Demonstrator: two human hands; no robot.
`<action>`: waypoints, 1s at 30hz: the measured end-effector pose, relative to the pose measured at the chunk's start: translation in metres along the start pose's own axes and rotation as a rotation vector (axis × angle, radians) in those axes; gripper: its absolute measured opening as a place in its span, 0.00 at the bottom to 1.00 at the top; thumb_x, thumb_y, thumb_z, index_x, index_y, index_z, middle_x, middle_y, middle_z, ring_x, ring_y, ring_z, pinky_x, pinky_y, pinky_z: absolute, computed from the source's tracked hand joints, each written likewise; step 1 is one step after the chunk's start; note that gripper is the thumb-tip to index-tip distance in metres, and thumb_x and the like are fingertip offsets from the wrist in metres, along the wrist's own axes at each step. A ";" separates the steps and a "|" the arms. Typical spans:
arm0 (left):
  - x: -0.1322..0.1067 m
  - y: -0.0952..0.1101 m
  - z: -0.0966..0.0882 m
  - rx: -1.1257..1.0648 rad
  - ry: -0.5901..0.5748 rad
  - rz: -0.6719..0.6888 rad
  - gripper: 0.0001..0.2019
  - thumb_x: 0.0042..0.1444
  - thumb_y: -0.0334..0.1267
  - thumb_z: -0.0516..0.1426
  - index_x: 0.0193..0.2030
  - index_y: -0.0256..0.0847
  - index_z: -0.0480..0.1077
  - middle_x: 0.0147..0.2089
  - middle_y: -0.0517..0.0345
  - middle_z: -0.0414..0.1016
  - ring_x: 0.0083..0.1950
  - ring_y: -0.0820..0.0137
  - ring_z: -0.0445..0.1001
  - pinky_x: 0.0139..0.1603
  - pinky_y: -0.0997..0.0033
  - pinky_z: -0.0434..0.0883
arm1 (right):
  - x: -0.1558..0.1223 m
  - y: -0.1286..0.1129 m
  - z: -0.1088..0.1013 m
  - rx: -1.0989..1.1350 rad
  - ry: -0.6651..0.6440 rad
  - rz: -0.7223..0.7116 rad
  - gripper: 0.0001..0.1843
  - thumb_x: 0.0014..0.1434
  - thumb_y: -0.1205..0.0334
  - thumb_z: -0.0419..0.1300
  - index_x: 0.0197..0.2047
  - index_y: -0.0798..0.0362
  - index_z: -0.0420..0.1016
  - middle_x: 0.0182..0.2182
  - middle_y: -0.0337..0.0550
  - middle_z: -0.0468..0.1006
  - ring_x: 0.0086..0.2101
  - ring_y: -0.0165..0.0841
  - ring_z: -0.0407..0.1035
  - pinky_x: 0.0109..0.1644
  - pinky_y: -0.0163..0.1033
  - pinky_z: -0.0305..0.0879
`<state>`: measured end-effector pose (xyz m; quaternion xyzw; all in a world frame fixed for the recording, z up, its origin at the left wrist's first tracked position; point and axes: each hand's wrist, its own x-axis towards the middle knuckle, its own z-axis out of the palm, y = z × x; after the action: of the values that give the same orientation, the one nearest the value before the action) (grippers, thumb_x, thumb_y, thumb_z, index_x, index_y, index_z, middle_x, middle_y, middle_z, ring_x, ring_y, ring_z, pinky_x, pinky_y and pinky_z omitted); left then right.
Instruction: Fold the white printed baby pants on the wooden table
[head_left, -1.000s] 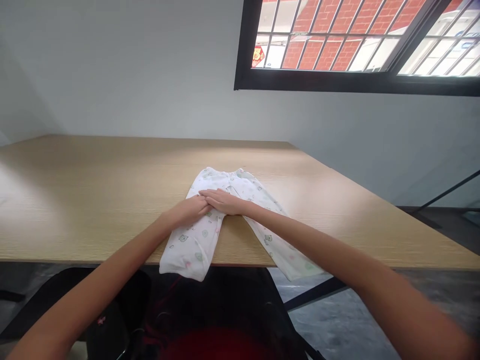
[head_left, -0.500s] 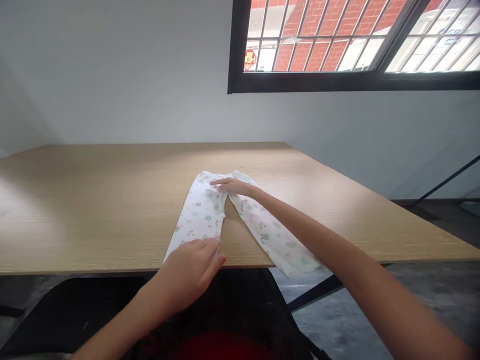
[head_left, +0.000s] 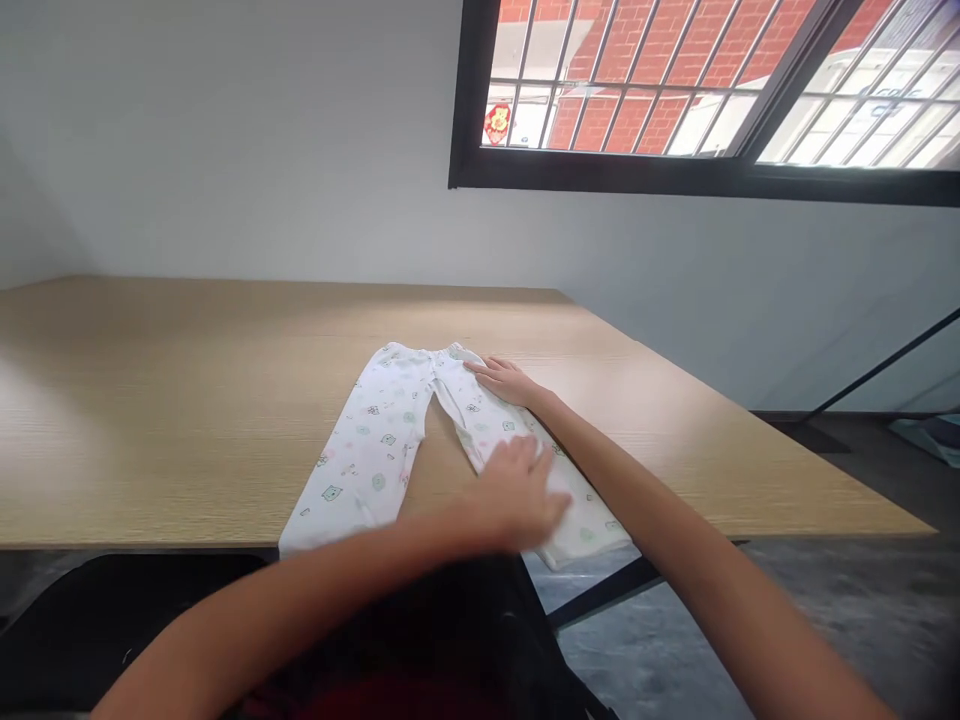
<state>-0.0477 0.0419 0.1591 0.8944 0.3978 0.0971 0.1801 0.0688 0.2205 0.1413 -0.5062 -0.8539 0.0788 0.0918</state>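
Note:
White pants (head_left: 375, 440) with a print of small green and pink figures lie spread on the wooden table (head_left: 187, 420), waistband toward the wall. Both leg ends reach over the table's front edge. My right hand (head_left: 504, 380) rests flat on the upper part of the right leg, fingers stretched out. Over the lower part of that same leg is my left hand (head_left: 521, 495), its fingers apart and somewhat blurred by motion. Whether the left palm touches the cloth I cannot tell. Neither hand grips anything.
Behind the table stands a pale wall (head_left: 262, 140) with a barred, black-framed window (head_left: 600, 170) at the upper right. A black chair (head_left: 112, 620) is below the front edge at the left. A dark table leg (head_left: 604, 592) slants down under the front edge.
My left hand has crossed from the left leg of the pants to the right leg. My right hand has moved from near the crotch to the right leg's outer side. The view has shifted slightly.

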 end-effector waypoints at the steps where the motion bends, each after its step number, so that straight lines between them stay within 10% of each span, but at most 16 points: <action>1: -0.015 0.013 0.010 -0.009 0.006 0.018 0.33 0.59 0.53 0.41 0.63 0.29 0.48 0.66 0.37 0.41 0.67 0.51 0.38 0.64 0.50 0.43 | -0.001 -0.001 -0.001 -0.007 -0.009 0.017 0.24 0.63 0.55 0.38 0.62 0.39 0.52 0.61 0.37 0.50 0.60 0.43 0.42 0.61 0.54 0.41; 5: -0.037 0.040 0.044 0.075 0.149 0.015 0.37 0.53 0.50 0.51 0.65 0.32 0.45 0.65 0.32 0.44 0.65 0.42 0.42 0.62 0.38 0.44 | -0.002 -0.004 -0.003 0.066 0.007 0.046 0.24 0.63 0.56 0.39 0.62 0.44 0.54 0.61 0.39 0.51 0.60 0.43 0.42 0.62 0.52 0.40; 8: -0.026 0.040 0.055 0.096 0.226 -0.027 0.24 0.59 0.34 0.39 0.62 0.34 0.53 0.57 0.32 0.60 0.61 0.43 0.54 0.61 0.40 0.49 | -0.002 -0.003 -0.003 0.277 0.108 0.033 0.22 0.60 0.60 0.45 0.55 0.49 0.66 0.57 0.42 0.58 0.58 0.41 0.49 0.62 0.47 0.42; 15: -0.035 0.023 0.013 -0.035 0.249 0.072 0.09 0.50 0.30 0.49 0.37 0.38 0.68 0.37 0.44 0.70 0.39 0.57 0.71 0.45 0.60 0.71 | -0.013 0.000 -0.021 0.643 0.103 0.156 0.19 0.56 0.57 0.48 0.45 0.55 0.72 0.45 0.46 0.71 0.41 0.36 0.67 0.43 0.37 0.65; 22: -0.117 -0.009 -0.025 -0.175 0.960 -0.446 0.19 0.58 0.35 0.45 0.57 0.42 0.51 0.25 0.61 0.69 0.21 0.70 0.69 0.22 0.74 0.65 | 0.011 -0.066 -0.068 1.100 -0.029 0.161 0.17 0.51 0.52 0.56 0.41 0.53 0.71 0.47 0.46 0.68 0.40 0.34 0.66 0.39 0.35 0.67; 30: -0.191 -0.037 -0.016 -0.251 0.453 -0.863 0.22 0.59 0.34 0.38 0.60 0.46 0.54 0.15 0.66 0.61 0.17 0.72 0.66 0.19 0.79 0.59 | 0.064 -0.178 -0.021 0.523 -0.156 0.173 0.15 0.56 0.54 0.49 0.37 0.55 0.69 0.39 0.50 0.71 0.33 0.37 0.67 0.34 0.43 0.67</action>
<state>-0.2050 -0.0737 0.1536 0.5762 0.7458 0.2525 0.2190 -0.1074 0.1935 0.2072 -0.5288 -0.7628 0.3425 0.1459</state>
